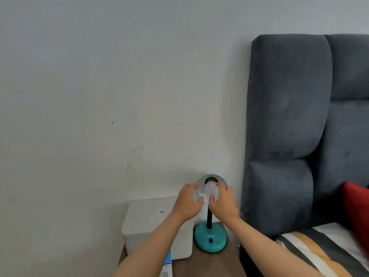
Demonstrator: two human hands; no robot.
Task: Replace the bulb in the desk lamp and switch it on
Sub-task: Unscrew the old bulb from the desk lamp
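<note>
A desk lamp with a round teal base (210,239) and a black neck stands on a wooden bedside table (209,264). Its shade (221,179) faces me, and the dark socket shows inside it. A white bulb (209,189) sits at the mouth of the shade, just in front of the socket. My right hand (224,200) grips the bulb from the right, fingers wrapped around it. My left hand (187,200) rests against the shade's left rim with its fingers curled, its thumb touching the bulb's lower edge. A black switch is on the base.
A white lidded box (151,222) stands left of the lamp on the table. A blue and white carton (167,261) lies under my left forearm. A grey padded headboard (289,126), a red pillow (357,214) and striped bedding (319,250) fill the right side. A white wall is behind.
</note>
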